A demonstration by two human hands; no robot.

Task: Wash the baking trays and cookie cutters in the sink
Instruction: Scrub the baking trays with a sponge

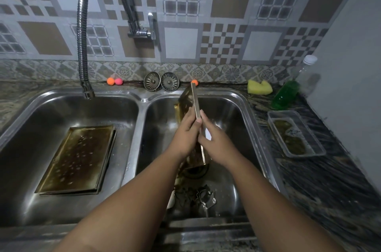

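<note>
Hands meet over the right basin of the sink [250,107], and between them you hold one baking tray, the upright tray [188,98], standing on its edge. Its lower corner sits down near the drain, and its upper corner rises towards the back rim. Your left hand [186,134] has its fingers curled round the tray's left side, with the thumb up along the thin edge. Your right hand [216,144] grips it from the right side, its fingers wrapped behind, so both hands are closed on the same tray.

The flat tray [76,159] lies face up on the floor of the left basin, brown-stained and dotted with water drops. The cookie cutters [206,196] lie in a loose heap on the floor of the right basin, near the front wall and between your forearms; their shapes are hard to make out.

The flexible faucet [82,35] arches from the wall, and its spout hangs over the back of the left basin. On the ledge behind the sink stand two strainers [160,81] side by side, with small coloured balls [114,81] to their left. On the worktop [329,179] to your right are a yellow sponge [259,87], a tilted bottle [287,93] of green liquid and a clear container [317,144] holding a greenish pad.
</note>
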